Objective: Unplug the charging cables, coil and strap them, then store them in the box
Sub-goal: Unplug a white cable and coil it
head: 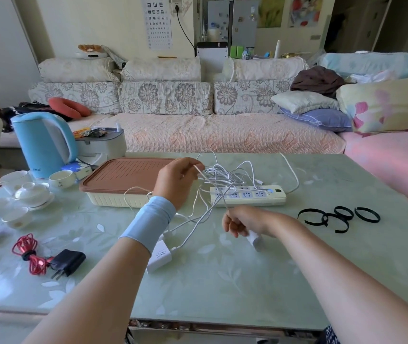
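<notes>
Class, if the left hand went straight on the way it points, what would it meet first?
Probably the tangle of white cables over the power strip; the left hand pinches one strand. Depth is unclear.

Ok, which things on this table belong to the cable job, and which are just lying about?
Job: white cables, pinched by the left hand; white charger in the right hand; 90W charger; power strip; black straps; lidded box; bundled red cable.
Lying about: blue kettle; tea set.
</notes>
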